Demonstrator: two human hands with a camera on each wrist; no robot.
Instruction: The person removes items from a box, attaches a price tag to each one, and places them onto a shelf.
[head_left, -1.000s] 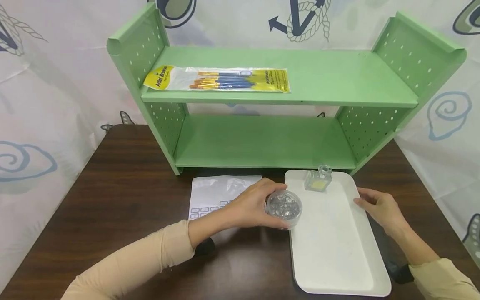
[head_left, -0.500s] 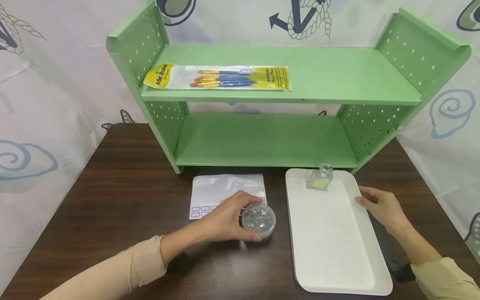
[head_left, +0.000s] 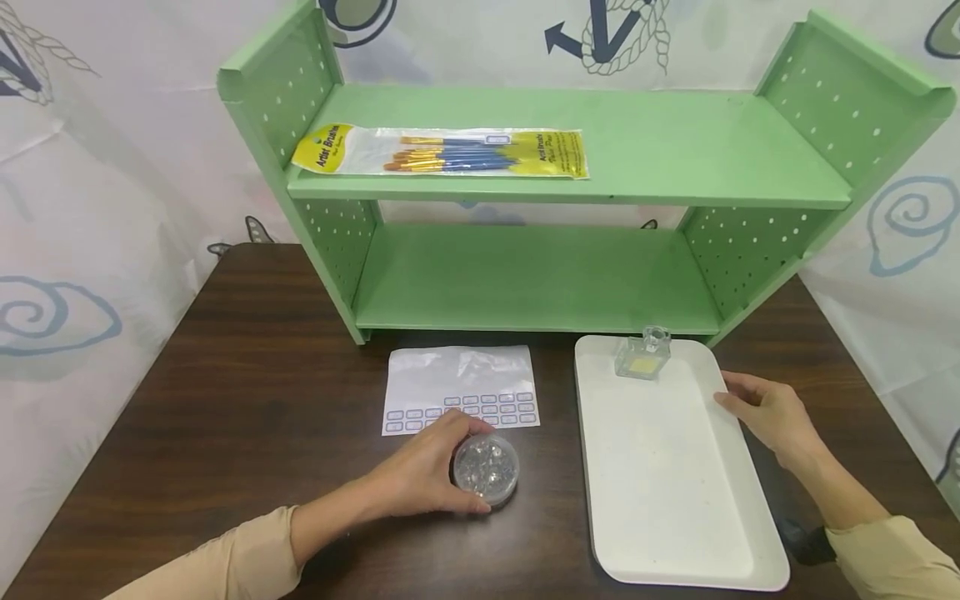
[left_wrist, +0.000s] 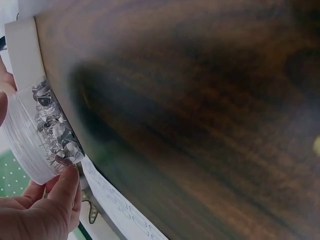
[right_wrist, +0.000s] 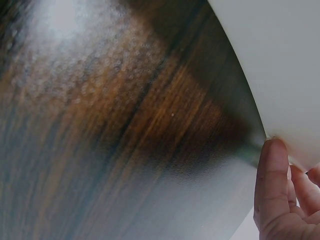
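Observation:
My left hand grips a round clear plastic jar from its left side, thumb in front and fingers behind. Small shiny silver pieces fill the jar's lower part in the left wrist view; their kind is unclear. The jar is at the table surface, just in front of a white label sheet. At the right, my right hand holds the right rim of a white tray, thumb against the rim. The other fingers are partly hidden. A small clear glass bottle with a yellow patch sits at the tray's far end.
Behind the tray and sheet stands a green metal two-tier shelf. A packet of artist brushes lies on its upper tier. The dark wood table extends to the left, and a patterned white cloth hangs behind.
My left hand has carried the jar left and toward me, from over the tray's left edge to the table in front of the label sheet. The right hand stays at the tray's rim.

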